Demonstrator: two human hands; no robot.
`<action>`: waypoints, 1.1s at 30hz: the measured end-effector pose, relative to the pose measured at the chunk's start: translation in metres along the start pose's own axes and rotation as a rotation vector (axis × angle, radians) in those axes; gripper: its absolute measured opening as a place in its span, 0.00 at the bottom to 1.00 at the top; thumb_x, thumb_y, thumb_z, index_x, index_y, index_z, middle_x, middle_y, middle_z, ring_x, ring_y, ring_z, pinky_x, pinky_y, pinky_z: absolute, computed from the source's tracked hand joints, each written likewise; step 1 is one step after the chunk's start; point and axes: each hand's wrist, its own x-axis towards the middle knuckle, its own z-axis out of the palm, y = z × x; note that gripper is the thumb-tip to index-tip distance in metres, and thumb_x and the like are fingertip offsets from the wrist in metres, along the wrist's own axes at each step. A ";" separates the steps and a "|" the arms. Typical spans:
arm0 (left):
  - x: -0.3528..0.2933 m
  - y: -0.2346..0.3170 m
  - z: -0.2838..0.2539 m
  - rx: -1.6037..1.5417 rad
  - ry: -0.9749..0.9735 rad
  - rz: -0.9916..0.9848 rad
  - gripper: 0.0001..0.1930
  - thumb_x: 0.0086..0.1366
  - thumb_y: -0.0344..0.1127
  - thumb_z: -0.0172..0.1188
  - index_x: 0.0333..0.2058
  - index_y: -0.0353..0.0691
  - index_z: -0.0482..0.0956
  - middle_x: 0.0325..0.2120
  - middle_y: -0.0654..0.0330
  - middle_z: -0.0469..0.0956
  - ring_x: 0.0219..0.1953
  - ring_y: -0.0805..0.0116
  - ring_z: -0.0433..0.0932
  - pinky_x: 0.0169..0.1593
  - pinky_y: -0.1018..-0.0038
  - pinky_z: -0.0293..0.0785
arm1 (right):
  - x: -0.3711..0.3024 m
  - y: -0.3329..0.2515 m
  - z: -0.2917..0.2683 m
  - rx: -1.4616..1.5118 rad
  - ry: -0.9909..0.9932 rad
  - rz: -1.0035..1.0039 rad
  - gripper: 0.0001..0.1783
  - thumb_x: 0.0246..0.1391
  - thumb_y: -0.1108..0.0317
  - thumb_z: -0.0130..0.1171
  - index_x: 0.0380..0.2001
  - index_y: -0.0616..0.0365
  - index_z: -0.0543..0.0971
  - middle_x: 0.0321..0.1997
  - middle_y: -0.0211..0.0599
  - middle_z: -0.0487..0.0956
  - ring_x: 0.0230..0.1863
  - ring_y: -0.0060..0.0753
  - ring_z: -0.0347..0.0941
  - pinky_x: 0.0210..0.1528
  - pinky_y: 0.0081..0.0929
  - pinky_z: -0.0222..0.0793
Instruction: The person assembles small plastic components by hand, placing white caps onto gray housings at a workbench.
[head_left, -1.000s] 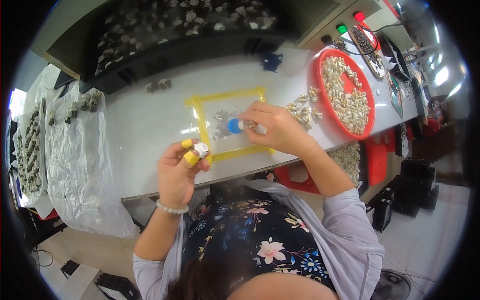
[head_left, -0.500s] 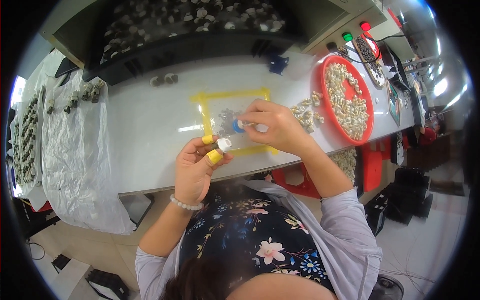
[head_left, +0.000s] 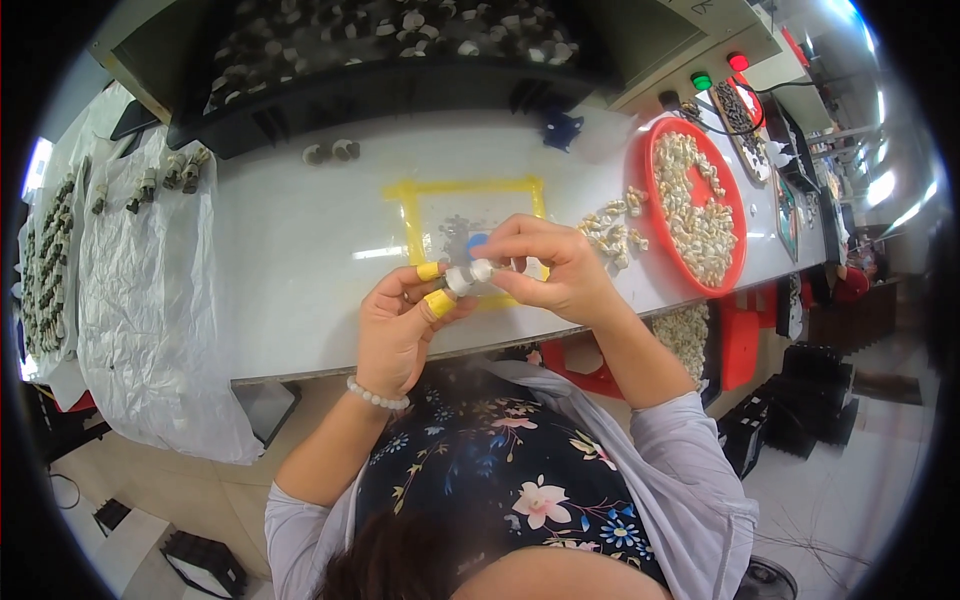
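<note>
Above the taped work area, my left hand (head_left: 395, 320) pinches a small dark-and-white cylindrical part (head_left: 458, 281) between thumb and forefinger, both wrapped in yellow tape. From the other side my right hand (head_left: 555, 265) is closed on a small white piece (head_left: 483, 270), its fingertips bringing it against the end of that part. The fingers hide some of the contact. Just beyond the right fingertips shows a round blue thing (head_left: 477, 242), whose kind I cannot make out. Below the hands, yellow tape (head_left: 412, 225) frames a rectangle of grey-smudged surface.
A red round tray (head_left: 655, 225) of small whitish pieces stands at the right, with loose pieces (head_left: 612, 228) spilled beside it. A machine opening (head_left: 390, 60) at the back holds many dark-and-white parts. Crumpled white plastic sheeting (head_left: 150, 300) bearing dark parts covers the left side.
My right hand has moved down and toward my left hand, bringing the small white piece to the held part. My left hand has shifted slightly right and up.
</note>
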 end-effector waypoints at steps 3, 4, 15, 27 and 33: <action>0.000 -0.001 -0.002 -0.007 -0.018 0.001 0.12 0.58 0.23 0.56 0.42 0.32 0.72 0.38 0.54 0.76 0.39 0.62 0.77 0.45 0.65 0.76 | 0.000 0.002 0.002 0.007 -0.014 0.003 0.14 0.42 0.75 0.58 0.36 0.61 0.80 0.32 0.35 0.76 0.32 0.25 0.70 0.34 0.19 0.65; 0.001 -0.001 -0.002 -0.003 -0.019 0.003 0.12 0.57 0.23 0.56 0.42 0.32 0.72 0.38 0.54 0.76 0.39 0.62 0.77 0.44 0.66 0.76 | 0.000 0.002 0.002 0.002 -0.019 0.007 0.14 0.42 0.75 0.59 0.37 0.61 0.80 0.32 0.35 0.76 0.33 0.26 0.71 0.34 0.19 0.65; 0.001 -0.010 -0.002 0.087 -0.044 0.086 0.09 0.57 0.22 0.56 0.38 0.28 0.74 0.34 0.52 0.77 0.34 0.64 0.78 0.40 0.68 0.78 | -0.006 0.002 0.006 -0.160 -0.043 -0.147 0.15 0.43 0.79 0.59 0.39 0.62 0.78 0.33 0.38 0.75 0.33 0.32 0.72 0.33 0.23 0.67; -0.015 0.031 -0.018 0.286 -0.043 0.161 0.12 0.55 0.20 0.55 0.39 0.32 0.70 0.37 0.54 0.75 0.38 0.65 0.76 0.43 0.69 0.74 | -0.024 0.017 -0.040 -0.415 0.125 0.009 0.12 0.43 0.77 0.57 0.35 0.62 0.78 0.36 0.42 0.77 0.36 0.38 0.73 0.38 0.28 0.69; -0.035 0.143 -0.066 0.814 0.337 0.577 0.13 0.53 0.20 0.56 0.39 0.33 0.70 0.33 0.59 0.73 0.36 0.73 0.72 0.43 0.77 0.69 | -0.036 0.038 -0.089 -0.886 0.145 0.099 0.14 0.37 0.79 0.57 0.33 0.64 0.77 0.37 0.42 0.76 0.42 0.41 0.70 0.46 0.32 0.65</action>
